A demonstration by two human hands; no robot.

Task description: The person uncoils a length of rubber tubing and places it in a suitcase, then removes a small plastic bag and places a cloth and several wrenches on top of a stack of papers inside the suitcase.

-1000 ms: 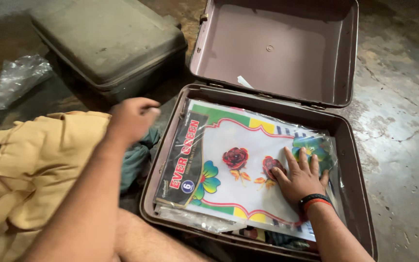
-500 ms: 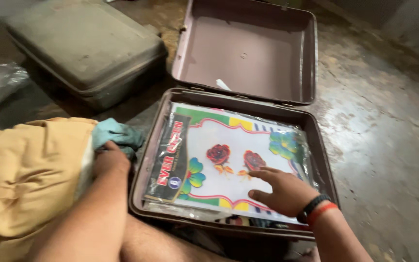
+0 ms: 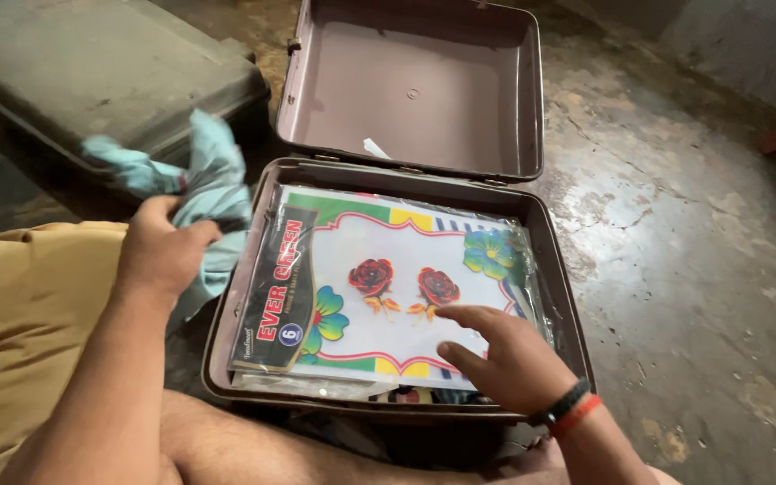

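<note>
Leftward of the open brown hard-shell suitcase [image 3: 568, 332], the left hand [image 3: 159, 256] clutches a crumpled light-blue cloth [image 3: 199, 184], while the right hand [image 3: 505, 359], fingers loosely spread, touches the flower-printed plastic-wrapped packet [image 3: 388, 287] inside.

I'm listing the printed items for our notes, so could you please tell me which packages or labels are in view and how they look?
Plastic packet: lies flat in the open brown suitcase, under the right hand; rectangular, white with red roses, green and yellow borders.
Black label: a strip along the packet's left edge, with red lettering.
</note>
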